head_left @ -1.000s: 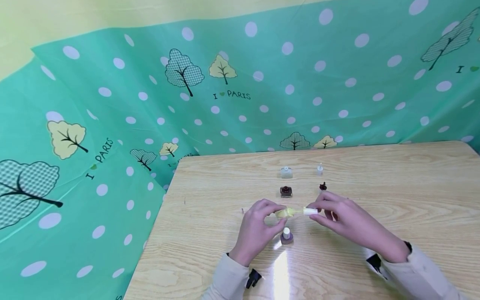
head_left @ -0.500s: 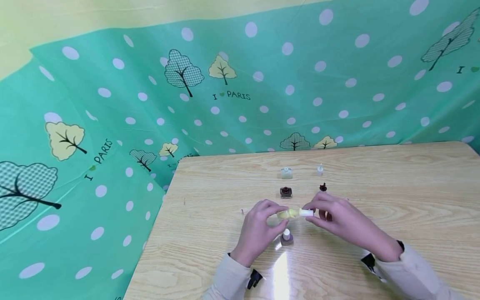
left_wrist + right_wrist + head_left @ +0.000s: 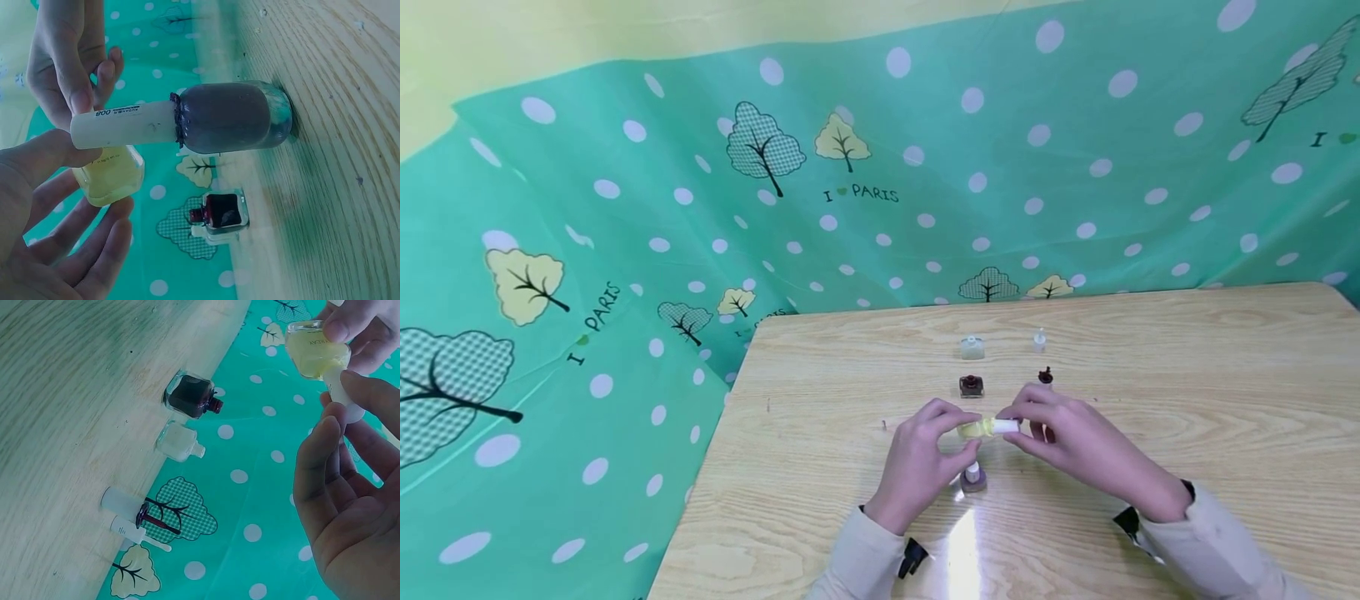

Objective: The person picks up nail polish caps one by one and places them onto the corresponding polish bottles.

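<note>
In the head view, my left hand (image 3: 920, 454) pinches a nail polish bottle (image 3: 972, 430) of pale yellow polish, tipped on its side above the table. My right hand (image 3: 1063, 429) holds its white cap (image 3: 1006, 426) between thumb and fingers. The right wrist view shows the cap right at the bottle's neck, its brush out of sight. Just below the hands stands a capped bottle of greyish-purple nail polish (image 3: 228, 117), upright on the table. Farther back are two uncapped bottles, one of dark red polish (image 3: 972, 386) and one of whitish polish (image 3: 972, 347).
Right of the uncapped bottles, two caps stand with brushes pointing up: a dark red brush cap (image 3: 122, 503) and a white brush cap (image 3: 125, 527). All rest on a wooden table (image 3: 805, 467). A green dotted cloth (image 3: 865, 167) hangs behind and at the left.
My right hand has moved left, bringing the cap to the yellow bottle's neck; the brush seen between them earlier is now hidden. My left hand has shifted slightly right with the bottle.
</note>
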A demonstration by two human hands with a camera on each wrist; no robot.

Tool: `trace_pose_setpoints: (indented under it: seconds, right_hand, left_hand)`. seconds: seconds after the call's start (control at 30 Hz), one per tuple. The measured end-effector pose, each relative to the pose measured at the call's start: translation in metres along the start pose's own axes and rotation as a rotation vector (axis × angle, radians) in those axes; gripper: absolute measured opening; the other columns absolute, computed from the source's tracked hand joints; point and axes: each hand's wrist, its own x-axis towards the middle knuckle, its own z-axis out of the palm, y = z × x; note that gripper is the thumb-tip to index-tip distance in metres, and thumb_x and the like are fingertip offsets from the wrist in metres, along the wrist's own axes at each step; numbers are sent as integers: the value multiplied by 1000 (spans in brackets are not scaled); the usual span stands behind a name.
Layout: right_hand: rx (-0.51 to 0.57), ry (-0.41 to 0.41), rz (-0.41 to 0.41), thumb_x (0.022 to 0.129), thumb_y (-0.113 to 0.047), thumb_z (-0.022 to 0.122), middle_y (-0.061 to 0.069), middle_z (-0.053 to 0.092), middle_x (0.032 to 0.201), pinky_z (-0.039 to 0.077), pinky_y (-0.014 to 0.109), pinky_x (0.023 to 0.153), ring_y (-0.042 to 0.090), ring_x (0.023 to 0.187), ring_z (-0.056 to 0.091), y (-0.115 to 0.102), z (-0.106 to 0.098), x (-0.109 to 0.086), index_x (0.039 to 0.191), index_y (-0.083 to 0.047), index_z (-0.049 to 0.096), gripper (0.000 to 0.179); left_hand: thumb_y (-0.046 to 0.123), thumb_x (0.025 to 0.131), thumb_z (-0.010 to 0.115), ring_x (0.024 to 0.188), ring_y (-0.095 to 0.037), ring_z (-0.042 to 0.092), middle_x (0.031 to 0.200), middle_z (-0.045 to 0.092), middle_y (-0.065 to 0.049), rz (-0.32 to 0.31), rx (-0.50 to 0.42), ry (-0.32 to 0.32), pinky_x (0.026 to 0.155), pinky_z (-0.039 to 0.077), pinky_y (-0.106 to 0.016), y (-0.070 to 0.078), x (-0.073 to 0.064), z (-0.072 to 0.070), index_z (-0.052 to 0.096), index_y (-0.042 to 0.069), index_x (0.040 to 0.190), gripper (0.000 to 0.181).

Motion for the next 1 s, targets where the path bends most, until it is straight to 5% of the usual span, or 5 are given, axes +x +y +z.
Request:
trace_pose_setpoints:
  seconds: [0.37, 0.8, 1.0]
  right_hand:
    - [40, -10, 26, 93, -21, 70, -18, 57, 89, 46, 17, 55, -4, 66, 47, -2, 0, 0, 93, -21, 74, 4]
    - [54, -42, 122, 102, -31, 56, -17, 53, 72, 43, 19, 57, -3, 62, 45, -4, 3, 0, 73, -29, 63, 30]
    - [47, -13, 133, 99, -34, 60, -19, 58, 76, 45, 20, 59, -3, 65, 49, -3, 1, -3, 84, -28, 72, 20]
  left_hand:
    - [13, 80, 82, 87, -8, 66, 98, 69, 3, 26, -25, 18, 78, 53, -12, 1, 2, -1, 76, 14, 106, 27]
    - [12, 80, 81, 87, -7, 66, 99, 69, 4, 107, -11, 39, 78, 51, -10, 2, 2, 0, 76, 15, 107, 28]
    - [14, 80, 81, 86, -6, 66, 99, 69, 4, 94, -6, 35, 78, 52, -11, 3, 1, 0, 76, 15, 107, 28]
